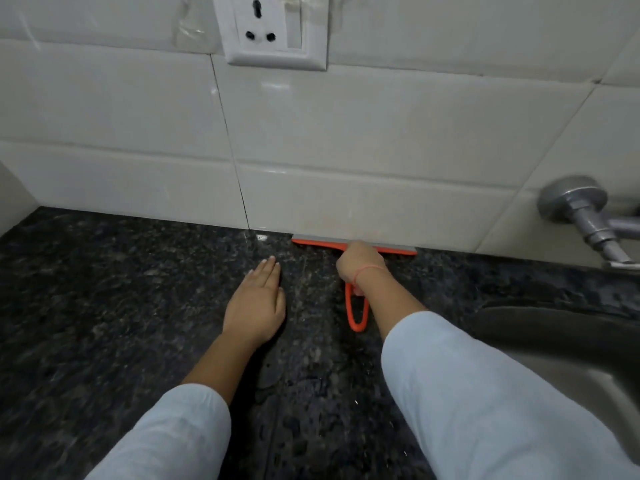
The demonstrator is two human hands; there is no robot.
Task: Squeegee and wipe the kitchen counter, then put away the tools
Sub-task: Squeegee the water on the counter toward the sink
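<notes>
Noting, centre frame, my right hand (360, 262) curled round the handle of the orange squeegee (318, 241), its blade set where counter (104, 289) meets tiled wall (346, 195), I judge a full pull stroke intended; my left hand (258, 303) lies flat beside, fingers together, probably bracing.

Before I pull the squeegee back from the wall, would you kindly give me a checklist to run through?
1. Right hand grips the squeegee by its handle: ok.
2. Blade set against the foot of the wall tiles: ok.
3. Blade edge pressed evenly on the counter: cannot tell.
4. Left hand outside the blade's track: ok, it rests flat just to the left of it.
</notes>
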